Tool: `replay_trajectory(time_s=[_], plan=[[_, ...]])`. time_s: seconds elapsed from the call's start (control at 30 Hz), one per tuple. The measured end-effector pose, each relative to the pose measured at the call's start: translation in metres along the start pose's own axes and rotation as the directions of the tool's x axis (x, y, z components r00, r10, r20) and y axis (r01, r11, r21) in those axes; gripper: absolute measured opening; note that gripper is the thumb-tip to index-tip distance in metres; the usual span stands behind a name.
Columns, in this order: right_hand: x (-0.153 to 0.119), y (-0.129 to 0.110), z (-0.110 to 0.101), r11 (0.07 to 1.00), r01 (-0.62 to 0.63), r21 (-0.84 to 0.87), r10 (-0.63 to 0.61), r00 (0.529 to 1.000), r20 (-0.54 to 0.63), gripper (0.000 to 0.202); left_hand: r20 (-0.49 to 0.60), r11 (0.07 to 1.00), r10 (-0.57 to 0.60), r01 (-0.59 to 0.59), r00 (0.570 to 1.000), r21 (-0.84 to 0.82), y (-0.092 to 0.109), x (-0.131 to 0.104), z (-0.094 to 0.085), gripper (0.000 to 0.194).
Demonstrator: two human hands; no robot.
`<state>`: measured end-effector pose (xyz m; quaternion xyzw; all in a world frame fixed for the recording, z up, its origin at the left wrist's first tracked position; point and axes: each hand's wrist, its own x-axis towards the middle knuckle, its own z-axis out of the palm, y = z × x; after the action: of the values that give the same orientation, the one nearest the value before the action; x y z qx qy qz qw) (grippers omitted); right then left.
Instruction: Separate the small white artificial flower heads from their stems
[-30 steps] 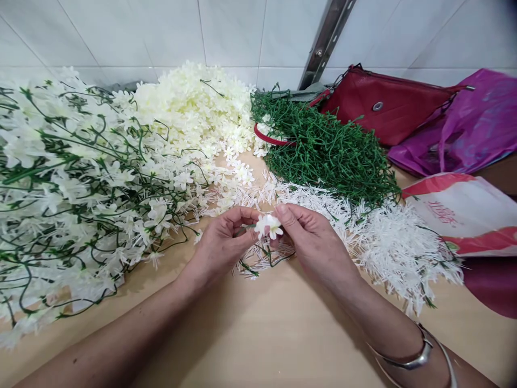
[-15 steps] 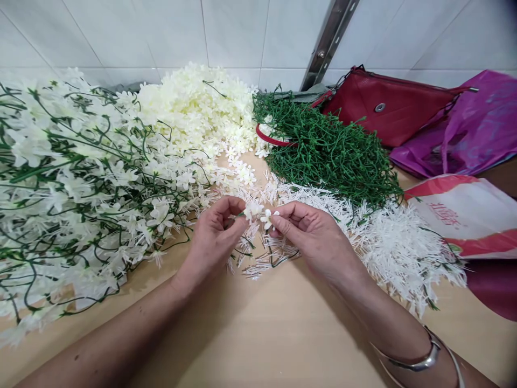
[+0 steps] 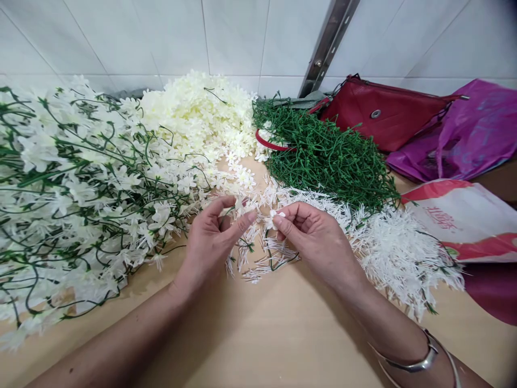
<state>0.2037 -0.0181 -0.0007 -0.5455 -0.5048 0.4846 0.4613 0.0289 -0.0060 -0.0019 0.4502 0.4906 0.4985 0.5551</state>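
Observation:
My left hand (image 3: 212, 231) is left of centre, its thumb stretched out and index finger bent. A small white artificial flower (image 3: 241, 205) shows at these fingertips, partly hidden and blurred; its stem is hard to make out. Just to the right, my right hand (image 3: 311, 231) pinches a white flower petal piece (image 3: 274, 219) between thumb and index finger. The two hands are close but apart, above loose white stamens (image 3: 258, 269) on the table.
Finished-looking white flowers on green stems (image 3: 81, 188) cover the left. Behind lie cream petal pieces (image 3: 202, 113) and green stems (image 3: 331, 156). White stamens (image 3: 399, 253) are heaped on the right, near a red bag (image 3: 388, 116), a purple plastic bag (image 3: 476, 129) and a red-and-white packet (image 3: 464, 218).
My left thumb has stretched out, and the flower at the left fingertips has shifted left and is less visible. My right hand keeps its petal piece, which has turned slightly.

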Motion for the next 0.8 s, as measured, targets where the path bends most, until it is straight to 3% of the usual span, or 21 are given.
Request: replay_trajectory(time_s=[0.2, 0.4, 0.53, 0.63, 0.73, 0.8], plan=[[-0.003, -0.004, 0.004, 1.000, 0.003, -0.015, -0.001, 0.991, 0.133, 0.046, 0.142, 0.994, -0.107, 0.111, 0.984, -0.014, -0.009, -0.004, 0.006, 0.041], [0.000, -0.003, 0.002, 0.997, -0.067, 0.029, 0.063, 0.988, 0.140, 0.048, 0.055, 0.995, -0.057, 0.061, 0.997, -0.075, -0.004, 0.000, 0.002, 0.036], [0.000, -0.005, -0.001, 1.000, 0.027, 0.010, -0.027, 1.000, 0.008, 0.041, -0.013, 0.995, -0.042, 0.040, 0.999, -0.095, -0.001, 0.003, -0.004, 0.034], [0.001, -0.006, -0.003, 0.986, 0.160, -0.045, -0.165, 0.978, -0.125, 0.029, -0.031, 0.994, 0.000, -0.003, 1.000, -0.110, 0.000, 0.005, -0.006, 0.029], [0.004, -0.001, -0.004, 0.975, 0.220, -0.043, -0.224, 0.958, -0.181, 0.016, -0.013, 0.991, -0.008, 0.007, 1.000, -0.130, 0.000, 0.006, -0.006, 0.031], [0.008, 0.005, -0.005, 0.963, 0.266, -0.033, -0.267, 0.943, -0.201, 0.032, -0.019, 0.986, -0.030, 0.027, 0.999, -0.162, 0.000, 0.006, -0.005, 0.033]])
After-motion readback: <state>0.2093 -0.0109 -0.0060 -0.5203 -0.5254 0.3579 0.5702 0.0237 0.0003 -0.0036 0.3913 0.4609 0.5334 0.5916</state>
